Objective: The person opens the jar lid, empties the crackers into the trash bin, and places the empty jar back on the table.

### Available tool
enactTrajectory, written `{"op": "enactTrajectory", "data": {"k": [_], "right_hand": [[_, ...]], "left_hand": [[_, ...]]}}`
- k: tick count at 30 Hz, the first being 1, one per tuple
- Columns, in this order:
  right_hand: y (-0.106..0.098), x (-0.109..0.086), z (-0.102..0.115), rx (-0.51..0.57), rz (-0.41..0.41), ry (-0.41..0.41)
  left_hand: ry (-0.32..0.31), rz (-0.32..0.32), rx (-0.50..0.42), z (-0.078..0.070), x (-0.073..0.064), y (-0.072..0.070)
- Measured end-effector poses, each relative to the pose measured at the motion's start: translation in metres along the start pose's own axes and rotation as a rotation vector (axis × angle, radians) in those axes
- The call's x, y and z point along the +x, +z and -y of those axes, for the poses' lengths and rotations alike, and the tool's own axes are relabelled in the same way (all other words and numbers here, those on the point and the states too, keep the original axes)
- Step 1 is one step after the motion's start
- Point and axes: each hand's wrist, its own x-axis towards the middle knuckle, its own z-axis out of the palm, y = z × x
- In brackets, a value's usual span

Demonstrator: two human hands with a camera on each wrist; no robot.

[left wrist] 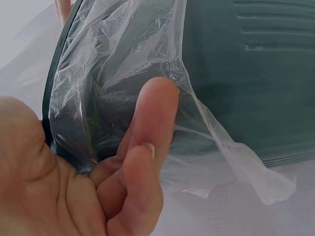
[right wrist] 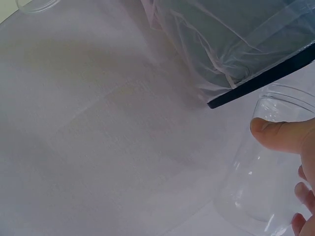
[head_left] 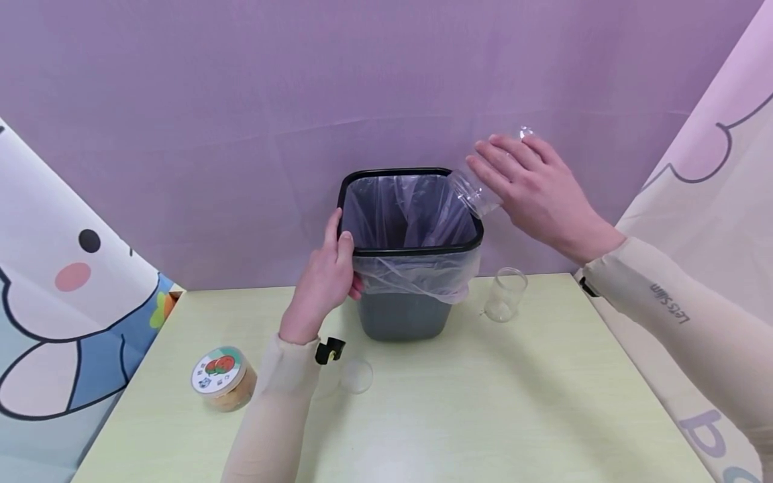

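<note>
A dark grey trash bin [head_left: 404,318] with a black rim stands near the table's back edge, lined with a translucent bag [head_left: 417,272] folded over the rim. My left hand [head_left: 323,278] grips the bin's left side at the rim; in the left wrist view its fingers [left wrist: 157,113] curl beside the bag's outer fold. At the bin's right back corner, my right hand [head_left: 537,191] holds a clear plastic jar [right wrist: 246,172] tilted, its mouth at the rim. Nothing shows inside this jar.
Right of the bin, a second clear jar [head_left: 506,298] stands on the pale table [head_left: 459,416]. A clear round lid [head_left: 356,376] lies near my left wrist. Further left sits a tub [head_left: 225,376] with a printed lid and orange-brown contents. A purple cloth [head_left: 241,134] hangs behind.
</note>
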Motion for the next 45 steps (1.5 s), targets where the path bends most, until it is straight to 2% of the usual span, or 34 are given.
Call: {"op": "enactTrajectory", "data": {"k": [6,12,20,30,45], "right_hand": [[0.002,-0.001,0.004,0.002,-0.055,-0.018],[0.005,-0.002,0.008,-0.001,-0.073,-0.026],[0.01,-0.006,0.007,0.015,-0.1,0.027],[0.019,-0.024,0.011,0.042,-0.12,0.192],[0.035,-0.047,0.029,0.171,-0.192,0.548]], "left_hand": [[0.0,0.002,0.008,0.0,0.0,0.001],[0.0,-0.003,0.009,0.0,0.0,0.001],[0.0,-0.008,0.008,0.001,0.0,0.001],[0.002,-0.019,0.002,0.002,0.001,0.001],[0.008,-0.024,-0.009,-0.001,-0.001,0.003]]}}
